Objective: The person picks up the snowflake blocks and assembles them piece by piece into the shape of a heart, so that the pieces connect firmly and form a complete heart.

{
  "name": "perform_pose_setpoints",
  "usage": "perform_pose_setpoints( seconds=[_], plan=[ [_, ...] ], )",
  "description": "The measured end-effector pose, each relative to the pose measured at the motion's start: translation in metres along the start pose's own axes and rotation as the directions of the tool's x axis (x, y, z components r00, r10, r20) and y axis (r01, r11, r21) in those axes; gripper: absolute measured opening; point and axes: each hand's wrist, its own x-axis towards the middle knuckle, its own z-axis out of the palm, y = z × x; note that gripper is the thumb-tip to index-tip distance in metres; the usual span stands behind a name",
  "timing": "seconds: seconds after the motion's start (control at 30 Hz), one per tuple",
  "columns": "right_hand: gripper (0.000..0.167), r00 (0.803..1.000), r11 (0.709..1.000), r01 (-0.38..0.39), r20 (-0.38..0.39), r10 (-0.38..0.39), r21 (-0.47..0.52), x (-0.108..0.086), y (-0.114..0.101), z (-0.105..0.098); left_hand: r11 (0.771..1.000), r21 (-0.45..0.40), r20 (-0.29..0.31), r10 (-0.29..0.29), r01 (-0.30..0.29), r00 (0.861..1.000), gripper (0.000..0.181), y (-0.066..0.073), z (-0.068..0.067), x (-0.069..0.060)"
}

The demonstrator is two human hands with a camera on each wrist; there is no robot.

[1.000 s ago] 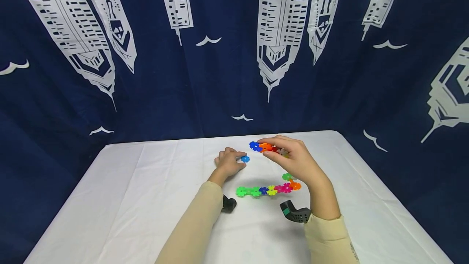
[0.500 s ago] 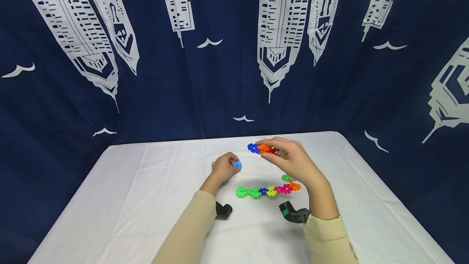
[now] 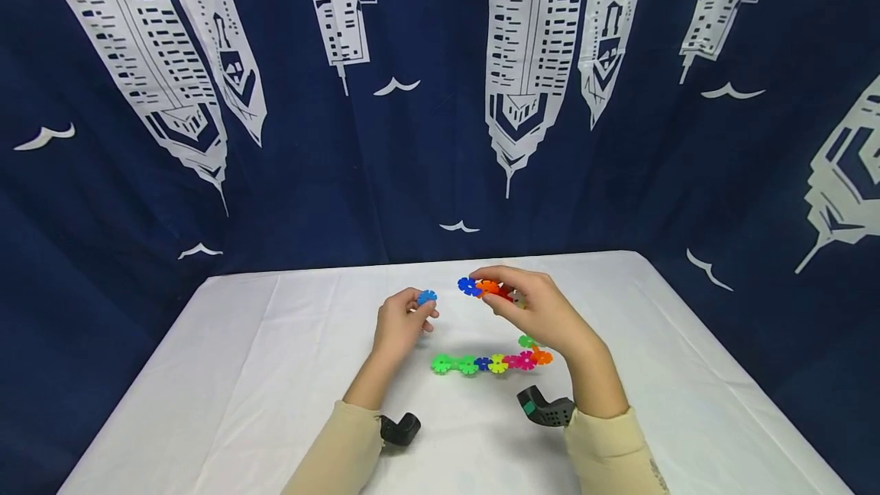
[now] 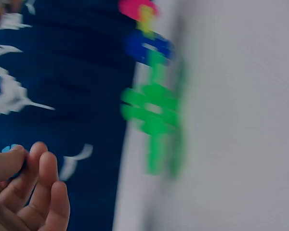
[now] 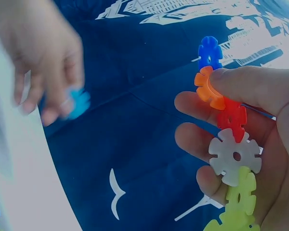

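Observation:
Between thumb and fingers, my left hand [image 3: 399, 323] pinches a light blue flower-shaped interlocking disc [image 3: 427, 296], raised off the table. In the left wrist view the disc is mostly hidden behind the thumb. My right hand [image 3: 532, 304] grips a chain of joined discs [image 5: 236, 154] by its orange disc [image 5: 209, 86]. A dark blue disc [image 5: 210, 53] sticks out at the chain's free end; red, whitish and yellow-green discs run along the palm. The two hands face each other with a small gap between the light blue and dark blue discs.
A second chain of flower discs [image 3: 498, 363], green, blue, yellow, pink and orange, lies on the white-covered table [image 3: 275, 380] below the hands. Behind the table hangs a dark blue curtain [image 3: 385, 174] with white buildings. Black wrist devices [image 3: 401, 429] sit at both wrists.
My left hand has picked the light blue disc up from the table and drawn it left and nearer to me. My right hand, still holding its chain, has shifted slightly left and down in view.

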Motion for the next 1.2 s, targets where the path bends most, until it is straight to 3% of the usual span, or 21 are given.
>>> perform_pose_setpoints(
  seconds=[0.13, 0.27, 0.33, 0.5, 0.63, 0.73, 0.93, 1.03, 1.2],
  plan=[
    [0.031, 1.000, 1.000, 0.025, -0.005, -0.025, 0.004, 0.002, -0.002, 0.007, 0.993, -0.088, 0.098, 0.082, -0.073, 0.992, 0.017, 0.022, -0.018, -0.011],
    [0.028, 0.998, 0.998, 0.056, -0.012, -0.056, -0.004, 0.005, -0.004, 0.013, 0.985, -0.112, 0.243, 0.159, -0.135, 0.957, 0.023, 0.040, -0.032, -0.020],
    [0.027, 0.998, 0.998, 0.068, -0.013, -0.069, -0.009, 0.005, -0.005, 0.015, 0.981, -0.120, 0.275, 0.179, -0.151, 0.945, 0.021, 0.048, -0.036, -0.024],
    [0.026, 0.998, 0.998, 0.065, -0.014, -0.065, -0.024, 0.005, -0.006, 0.019, 0.973, -0.179, 0.279, 0.192, -0.145, 0.941, 0.017, 0.064, -0.045, -0.032],
    [0.026, 0.999, 0.998, 0.045, -0.007, -0.045, -0.039, 0.005, -0.008, 0.020, 0.965, -0.204, 0.287, 0.221, -0.166, 0.932, 0.018, 0.067, -0.051, -0.036],
    [0.027, 0.999, 0.998, 0.044, 0.001, -0.044, -0.042, 0.005, -0.010, 0.020, 0.951, -0.205, 0.309, 0.286, -0.230, 0.907, 0.020, 0.065, -0.052, -0.037],
    [0.027, 0.997, 0.997, 0.076, 0.005, -0.076, -0.017, 0.005, -0.013, 0.020, 0.889, -0.235, 0.318, 0.453, -0.394, 0.833, 0.022, 0.065, -0.050, -0.039],
    [0.027, 0.995, 0.995, 0.100, 0.003, -0.100, 0.014, 0.005, -0.013, 0.020, 0.857, -0.234, 0.287, 0.512, -0.459, 0.810, 0.021, 0.065, -0.047, -0.041],
    [0.027, 0.992, 0.989, 0.124, 0.004, -0.125, 0.081, 0.005, -0.014, 0.019, 0.828, -0.217, 0.250, 0.559, -0.516, 0.791, 0.020, 0.066, -0.042, -0.043]
  ],
)
